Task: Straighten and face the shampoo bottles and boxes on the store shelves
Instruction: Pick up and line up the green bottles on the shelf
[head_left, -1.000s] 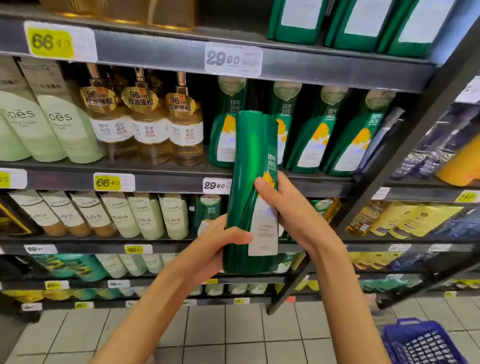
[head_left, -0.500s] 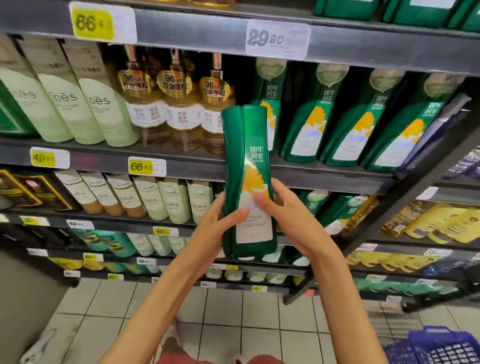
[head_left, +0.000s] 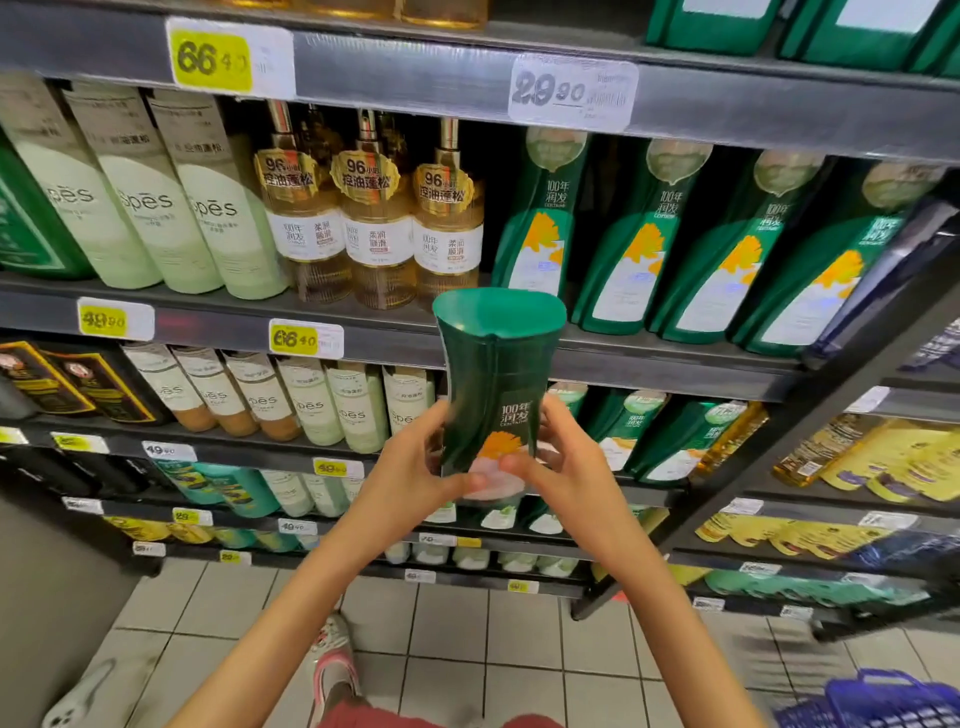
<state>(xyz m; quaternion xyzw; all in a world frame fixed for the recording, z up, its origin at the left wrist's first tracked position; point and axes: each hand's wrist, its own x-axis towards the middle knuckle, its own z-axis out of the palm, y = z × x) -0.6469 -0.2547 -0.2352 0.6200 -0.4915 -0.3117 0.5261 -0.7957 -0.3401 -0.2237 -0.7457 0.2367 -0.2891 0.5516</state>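
Both hands hold one green bottle (head_left: 496, 384) in the air, in front of the shelf edge (head_left: 649, 364), not on any shelf. The bottle stands roughly upright, its wide top end tipped toward the camera, label w/ the orange flower facing near.

L hand (head_left: 415, 467) grips the lower left side and R hand (head_left: 566, 467) the lower right. Fingers are curled round the back, thumbs pressed on the front label.

Just above & right, a row of matching green bottles (head_left: 628, 244) leans on the shelf. Left of them are amber pump bottles (head_left: 374, 218), then pale tubes (head_left: 150, 208). A blue basket (head_left: 883, 701) sits bottom right on the tiled floor (head_left: 441, 623).
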